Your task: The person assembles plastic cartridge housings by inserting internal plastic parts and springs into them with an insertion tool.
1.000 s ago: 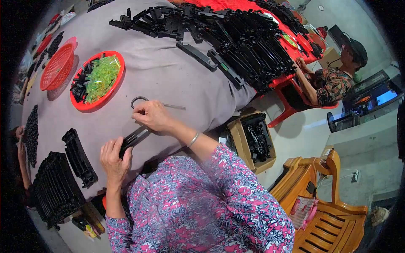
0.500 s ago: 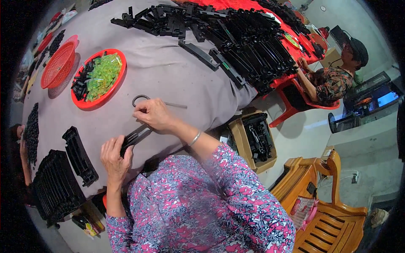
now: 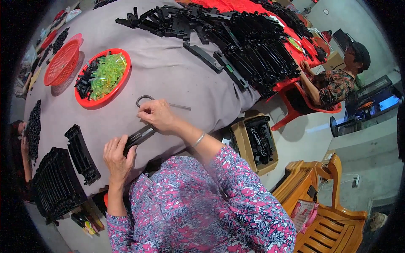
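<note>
My left hand [image 3: 117, 158] is wrapped round the near end of a long black plastic part [image 3: 142, 135], which slants up and right toward my other hand. Just above the part's far end, my right hand [image 3: 158, 116] has its thumb and fingers pinched together. Whatever they hold, if anything, is too small or hidden to make out. A thin metal rod [image 3: 180, 106] with a dark ring handle [image 3: 144, 99] passes behind my right hand; whether the hand touches it I cannot tell.
A red bowl [image 3: 128, 71] holds yellow-green and black small pieces, with a pink-red basket [image 3: 63, 65] beyond. Black parts form a stack [image 3: 57, 183] at left and a large heap [image 3: 253, 50] at far right. A co-worker [image 3: 333, 86] sits there. A cardboard box [image 3: 269, 168] stands beside the table.
The whole view has shifted slightly, with the table's things now a little farther right. My hands keep nearly the same pose about the black plastic part.
</note>
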`<action>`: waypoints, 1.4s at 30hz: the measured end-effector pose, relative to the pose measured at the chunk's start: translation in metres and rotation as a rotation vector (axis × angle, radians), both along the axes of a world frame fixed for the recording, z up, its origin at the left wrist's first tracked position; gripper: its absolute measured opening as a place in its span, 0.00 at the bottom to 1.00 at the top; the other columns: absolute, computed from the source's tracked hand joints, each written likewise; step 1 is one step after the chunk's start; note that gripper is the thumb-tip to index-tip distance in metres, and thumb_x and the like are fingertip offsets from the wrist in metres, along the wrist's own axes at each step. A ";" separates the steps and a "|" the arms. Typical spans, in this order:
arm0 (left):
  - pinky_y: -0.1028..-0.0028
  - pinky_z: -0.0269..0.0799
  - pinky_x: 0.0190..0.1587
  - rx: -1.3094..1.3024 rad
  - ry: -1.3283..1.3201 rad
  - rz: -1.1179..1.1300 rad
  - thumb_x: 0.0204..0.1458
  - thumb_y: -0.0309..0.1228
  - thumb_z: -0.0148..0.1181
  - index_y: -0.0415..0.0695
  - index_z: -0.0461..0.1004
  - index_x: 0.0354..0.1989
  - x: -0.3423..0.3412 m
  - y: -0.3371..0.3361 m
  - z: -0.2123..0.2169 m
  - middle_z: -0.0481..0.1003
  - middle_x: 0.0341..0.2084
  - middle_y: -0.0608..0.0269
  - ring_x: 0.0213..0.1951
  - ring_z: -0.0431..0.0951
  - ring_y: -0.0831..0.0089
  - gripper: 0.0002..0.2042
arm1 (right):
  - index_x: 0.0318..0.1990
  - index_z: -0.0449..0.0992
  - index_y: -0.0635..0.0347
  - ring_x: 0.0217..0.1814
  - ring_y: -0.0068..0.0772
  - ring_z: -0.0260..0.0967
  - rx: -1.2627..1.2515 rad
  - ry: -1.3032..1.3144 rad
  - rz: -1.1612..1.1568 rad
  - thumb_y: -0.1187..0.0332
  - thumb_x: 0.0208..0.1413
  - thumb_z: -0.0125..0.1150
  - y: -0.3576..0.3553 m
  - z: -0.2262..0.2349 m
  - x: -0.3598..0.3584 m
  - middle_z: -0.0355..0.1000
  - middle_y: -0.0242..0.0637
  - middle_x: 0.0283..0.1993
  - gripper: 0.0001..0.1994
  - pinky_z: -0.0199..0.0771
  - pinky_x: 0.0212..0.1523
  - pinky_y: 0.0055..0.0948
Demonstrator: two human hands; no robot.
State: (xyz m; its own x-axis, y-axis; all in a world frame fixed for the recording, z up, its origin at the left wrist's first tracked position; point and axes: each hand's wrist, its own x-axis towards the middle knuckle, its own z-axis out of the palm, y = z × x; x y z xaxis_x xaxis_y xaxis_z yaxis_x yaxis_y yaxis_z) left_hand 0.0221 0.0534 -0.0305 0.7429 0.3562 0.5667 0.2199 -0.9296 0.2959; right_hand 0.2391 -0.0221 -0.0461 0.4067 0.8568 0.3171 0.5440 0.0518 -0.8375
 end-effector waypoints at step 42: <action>0.62 0.69 0.41 -0.042 -0.082 -0.006 0.38 0.34 0.70 0.43 0.76 0.41 -0.005 0.003 -0.009 0.74 0.31 0.61 0.36 0.76 0.60 0.19 | 0.36 0.81 0.65 0.29 0.24 0.76 -0.223 0.157 0.002 0.67 0.57 0.61 -0.002 0.013 0.001 0.79 0.37 0.27 0.10 0.74 0.32 0.25</action>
State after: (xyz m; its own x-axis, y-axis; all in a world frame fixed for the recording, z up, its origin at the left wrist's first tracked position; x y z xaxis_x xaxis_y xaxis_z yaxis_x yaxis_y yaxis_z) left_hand 0.0172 0.0567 -0.0394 0.6967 0.3765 0.6106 0.1880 -0.9173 0.3510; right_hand 0.2397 -0.0240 -0.0335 0.4346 0.8990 0.0538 0.4064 -0.1424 -0.9025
